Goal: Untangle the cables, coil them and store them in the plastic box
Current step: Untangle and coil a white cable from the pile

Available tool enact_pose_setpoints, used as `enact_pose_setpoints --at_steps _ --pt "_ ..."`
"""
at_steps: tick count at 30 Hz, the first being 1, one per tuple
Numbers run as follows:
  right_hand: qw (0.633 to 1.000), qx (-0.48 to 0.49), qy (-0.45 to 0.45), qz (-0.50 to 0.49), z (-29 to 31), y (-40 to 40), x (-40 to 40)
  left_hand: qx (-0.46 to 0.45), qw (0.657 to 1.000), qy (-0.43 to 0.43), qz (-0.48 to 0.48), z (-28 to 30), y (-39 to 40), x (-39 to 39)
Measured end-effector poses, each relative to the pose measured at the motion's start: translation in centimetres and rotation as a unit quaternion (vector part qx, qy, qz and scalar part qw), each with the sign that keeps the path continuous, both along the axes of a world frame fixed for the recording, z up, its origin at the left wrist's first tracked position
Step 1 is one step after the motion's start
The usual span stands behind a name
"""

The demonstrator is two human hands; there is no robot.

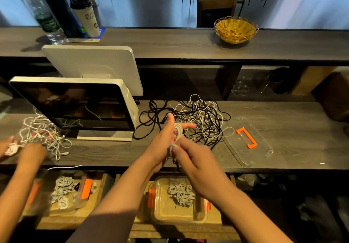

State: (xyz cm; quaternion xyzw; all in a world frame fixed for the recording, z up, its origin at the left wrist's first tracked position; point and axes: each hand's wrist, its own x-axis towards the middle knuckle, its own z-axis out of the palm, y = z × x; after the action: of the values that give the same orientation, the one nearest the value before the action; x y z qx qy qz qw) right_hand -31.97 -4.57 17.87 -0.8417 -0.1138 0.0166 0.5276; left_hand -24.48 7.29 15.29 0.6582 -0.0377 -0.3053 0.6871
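A: White cable [177,129], wound in a small coil round the fingers of my left hand [164,142]. Thumb + index stick out straight, coil sits between them.

B: Right hand?

A: Right hand [196,162] just beside the left, touching it, fingers curled, pinching the loose end of that same cable below the coil.

B: Rest of the cables?

A: Tangled pile [196,119], black + white mixed, on the wooden counter [283,138] just beyond my hands. Black loops spread to the left of the pile, toward the white monitor [75,103].

B: Box?

A: Clear plastic box [179,201] w/ orange clips, below my hands on a lower shelf, under my right wrist. Several coiled white cables [181,192] already inside. Its clear lid [247,142] w/ orange handle lies flat on the counter, right of my right hand, near the pile.

B: Anything else?

A: Second person's hands [24,153] far to the left of mine, on a separate white tangle [43,133]. One holds a small white bundle; grip too blurred to tell more. Another clear box [64,191] w/ white coils under them on the lower shelf. Upper ledge well beyond my hands: yellow wicker basket [236,29], paper cup [86,17] w/ black lid, water bottle [43,14].
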Motion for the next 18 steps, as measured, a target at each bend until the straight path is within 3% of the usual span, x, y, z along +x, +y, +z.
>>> enact_pose_setpoints --at_steps 4,9,13,18 --pt "0.998 -0.048 -0.029 -0.026 0.2 -2.0 1.7 0.040 0.997 0.039 -0.050 0.6 -0.2 -0.6" --pt "0.991 -0.092 -0.068 -0.066 1.0 -4.4 3.4 -0.011 0.990 0.111 -0.088 1.8 -0.7 -1.1" --pt "0.994 -0.055 -0.044 -0.079 1.5 -7.0 4.6 -0.051 0.976 0.121 -0.174 1.5 -0.8 -0.8" --pt "0.994 -0.053 -0.038 -0.090 0.7 -9.5 5.3 0.104 0.975 0.018 -0.198 2.0 -2.4 -0.5"
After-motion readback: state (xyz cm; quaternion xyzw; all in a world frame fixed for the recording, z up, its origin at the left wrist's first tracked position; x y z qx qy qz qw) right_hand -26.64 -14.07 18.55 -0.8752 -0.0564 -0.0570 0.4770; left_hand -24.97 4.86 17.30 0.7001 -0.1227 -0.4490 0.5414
